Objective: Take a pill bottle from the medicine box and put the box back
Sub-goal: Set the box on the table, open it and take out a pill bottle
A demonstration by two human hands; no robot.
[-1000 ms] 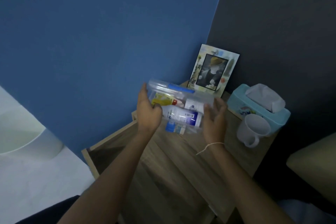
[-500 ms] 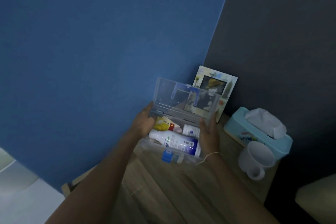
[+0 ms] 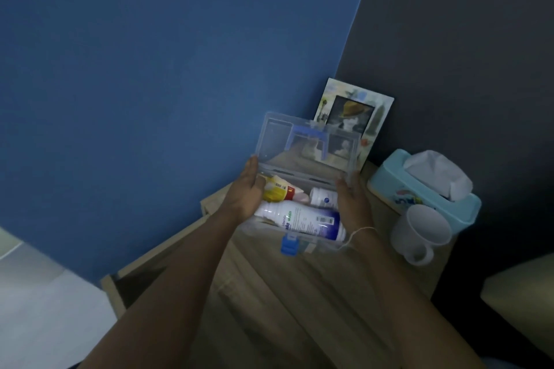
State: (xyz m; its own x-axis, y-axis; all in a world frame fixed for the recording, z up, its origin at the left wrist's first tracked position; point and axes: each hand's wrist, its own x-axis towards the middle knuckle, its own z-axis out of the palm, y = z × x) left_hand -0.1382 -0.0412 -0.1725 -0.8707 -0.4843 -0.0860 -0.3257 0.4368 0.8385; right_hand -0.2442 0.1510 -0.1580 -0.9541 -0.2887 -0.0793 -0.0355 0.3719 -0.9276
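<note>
A clear plastic medicine box (image 3: 317,244) with a blue latch sits over the wooden nightstand (image 3: 299,302), its lid (image 3: 278,141) standing upright and open. Inside lie a long white bottle with a blue label (image 3: 302,219), a yellow and red tube (image 3: 278,190) and a small white pill bottle (image 3: 322,197). My left hand (image 3: 245,192) grips the box's left end, thumb at the lid hinge. My right hand (image 3: 350,204) grips the right end.
A picture frame (image 3: 356,111) leans in the corner behind the box. A light blue tissue box (image 3: 419,198) and a white mug (image 3: 422,234) stand at the right. An open drawer (image 3: 144,272) shows at the left of the nightstand. Blue wall left, dark wall right.
The box's lid went from shut to standing fully open. Both hands stay on the box's ends. The camera view has tilted and shifted closer.
</note>
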